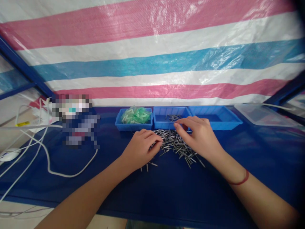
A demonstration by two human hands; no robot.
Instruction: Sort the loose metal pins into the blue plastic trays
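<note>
A loose pile of metal blind rivets [170, 138] lies on the blue tabletop in front of the bins. At the pile's left side is my left hand [143, 148], its fingers curled and thumb tip close to the index finger; whatever is between them is hidden. My right hand [199, 135] hovers over the pile's right part, by the front wall of the middle blue bin [158, 117]. Its thumb and index finger come together in a pinch, with anything held too small to make out. Several rivets [173, 117] rest inside that bin.
The left blue bin [118, 122] holds small green plastic bags [137, 115]. Another blue bin [215, 119] stands on the right, beside a clear plastic lid [259, 115]. White cables [49, 159] and a white computer mouse [10, 154] are at the left. A striped sheet [152, 66] hangs behind.
</note>
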